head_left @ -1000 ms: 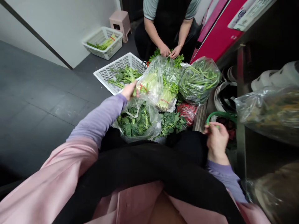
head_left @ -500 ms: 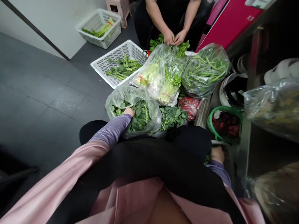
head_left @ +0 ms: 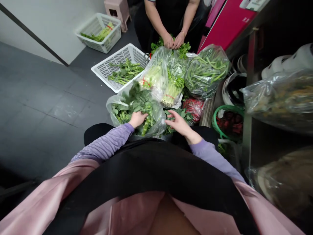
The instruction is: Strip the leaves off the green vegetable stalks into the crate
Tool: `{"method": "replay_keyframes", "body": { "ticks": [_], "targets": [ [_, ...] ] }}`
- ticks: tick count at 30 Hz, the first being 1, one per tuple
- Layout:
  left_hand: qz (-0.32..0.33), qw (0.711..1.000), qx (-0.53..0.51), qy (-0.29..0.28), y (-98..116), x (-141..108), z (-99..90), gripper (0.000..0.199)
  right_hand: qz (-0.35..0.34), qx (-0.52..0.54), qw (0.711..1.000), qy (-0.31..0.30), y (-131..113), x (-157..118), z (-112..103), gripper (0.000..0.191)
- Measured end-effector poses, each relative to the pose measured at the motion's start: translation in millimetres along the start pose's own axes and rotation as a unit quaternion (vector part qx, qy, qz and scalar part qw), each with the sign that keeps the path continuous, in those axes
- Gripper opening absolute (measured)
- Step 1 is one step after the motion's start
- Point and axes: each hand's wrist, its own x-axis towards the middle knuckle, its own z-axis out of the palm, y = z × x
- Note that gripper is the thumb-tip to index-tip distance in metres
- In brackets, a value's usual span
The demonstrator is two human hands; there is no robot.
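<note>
My left hand (head_left: 138, 119) is closed round a stalk of leafy greens (head_left: 146, 123), its leaves fanning out over the open plastic bag (head_left: 111, 103) in front of me. More green stalks fill that bag. My right hand (head_left: 178, 122) hovers at the bag's right edge with thumb and fingers spread, nothing in it. Below that hand lies a heap of loose green leaves (head_left: 187, 115), partly covered by it.
A white basket (head_left: 102, 72) with trimmed stalks stands ahead. Beside it lie bagged celery (head_left: 171, 93), bagged long beans (head_left: 207, 71) and bagged red chillies (head_left: 193, 107). A co-worker's hands (head_left: 174, 40) handle greens opposite. At right are a green basket (head_left: 215, 121) and metal shelf post (head_left: 246, 120).
My right hand has come from the container low on the right to the bag's right edge, now open. My left hand has lifted a leafy stalk up from the bag.
</note>
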Motion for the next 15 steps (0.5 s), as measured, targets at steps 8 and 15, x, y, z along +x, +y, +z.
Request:
{"method": "replay_keyframes", "body": {
  "ticks": [8, 15],
  "targets": [
    [0.143, 0.983, -0.093, -0.073, 53, -44, 7.7, 0.034, -0.059, 0.094, 0.99, 0.082, -30, 43, 41, 0.039],
    [-0.011, 0.929, -0.224, -0.295, 33, -80, 32.2, 0.026, 0.014, 0.11, 0.99, 0.083, -18, 34, 27, 0.035]
  ]
}}
